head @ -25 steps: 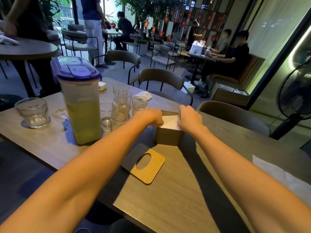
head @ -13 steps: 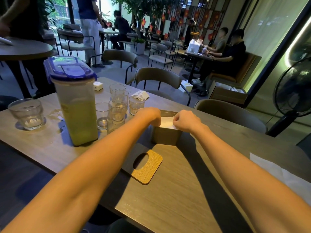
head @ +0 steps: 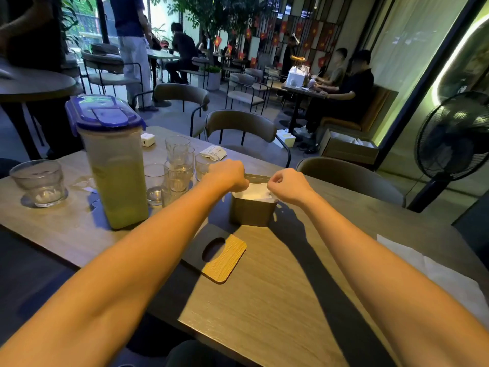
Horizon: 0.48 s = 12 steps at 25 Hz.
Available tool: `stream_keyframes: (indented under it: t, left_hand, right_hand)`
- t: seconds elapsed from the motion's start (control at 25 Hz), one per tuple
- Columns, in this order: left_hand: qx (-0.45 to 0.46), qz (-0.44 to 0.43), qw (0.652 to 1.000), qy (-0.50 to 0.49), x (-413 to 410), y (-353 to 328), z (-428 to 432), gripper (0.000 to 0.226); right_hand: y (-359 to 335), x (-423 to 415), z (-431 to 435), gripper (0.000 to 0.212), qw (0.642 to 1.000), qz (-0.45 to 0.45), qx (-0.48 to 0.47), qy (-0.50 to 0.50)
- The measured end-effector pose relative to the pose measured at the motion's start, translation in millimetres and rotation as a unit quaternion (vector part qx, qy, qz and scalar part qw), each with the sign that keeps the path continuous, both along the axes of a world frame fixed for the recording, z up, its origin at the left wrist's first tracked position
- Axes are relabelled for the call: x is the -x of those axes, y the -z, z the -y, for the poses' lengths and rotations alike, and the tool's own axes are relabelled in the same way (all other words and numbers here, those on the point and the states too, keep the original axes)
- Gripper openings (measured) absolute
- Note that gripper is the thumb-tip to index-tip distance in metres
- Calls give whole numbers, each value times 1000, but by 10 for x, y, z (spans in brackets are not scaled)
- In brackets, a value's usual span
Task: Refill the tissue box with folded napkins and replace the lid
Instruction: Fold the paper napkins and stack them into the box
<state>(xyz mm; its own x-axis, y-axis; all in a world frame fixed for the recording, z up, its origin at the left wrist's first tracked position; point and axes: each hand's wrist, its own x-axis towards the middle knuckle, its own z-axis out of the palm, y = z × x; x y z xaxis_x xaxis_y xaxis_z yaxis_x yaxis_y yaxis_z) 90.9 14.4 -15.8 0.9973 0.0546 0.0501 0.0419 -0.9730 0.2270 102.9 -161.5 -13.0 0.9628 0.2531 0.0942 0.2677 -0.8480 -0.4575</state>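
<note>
An open brown tissue box [head: 250, 211] stands mid-table, filled with white folded napkins [head: 255, 193]. My left hand [head: 229, 174] sits at the box's left rim with fingers curled down into the napkins. My right hand [head: 287, 185] is at the right rim, fingers curled and pinching the napkin edge. The wooden lid [head: 215, 254] with an oval hole lies flat on the table in front of the box, half in shadow.
A tall pitcher with a blue lid [head: 112, 160] and several glasses [head: 177, 170] stand left of the box. One glass [head: 39, 182] sits at far left. White paper [head: 436, 271] lies at the right table edge. Chairs [head: 240, 128] line the far side.
Both hands have lifted slightly from pressing on the napkins and curled at the box's rims. The right hand now pinches the napkin edge.
</note>
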Motion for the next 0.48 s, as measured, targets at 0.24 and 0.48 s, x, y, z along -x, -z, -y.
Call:
stream_keyframes:
  t: [0.24, 0.48]
  left_hand:
    - [24, 230, 971, 59, 373, -268, 547, 36]
    - [40, 186, 967, 167, 771, -253, 1483, 24]
  right_hand:
    - [-316, 391, 680, 21, 999, 29, -35, 16]
    - [-363, 838, 1625, 17, 995, 40, -46, 78]
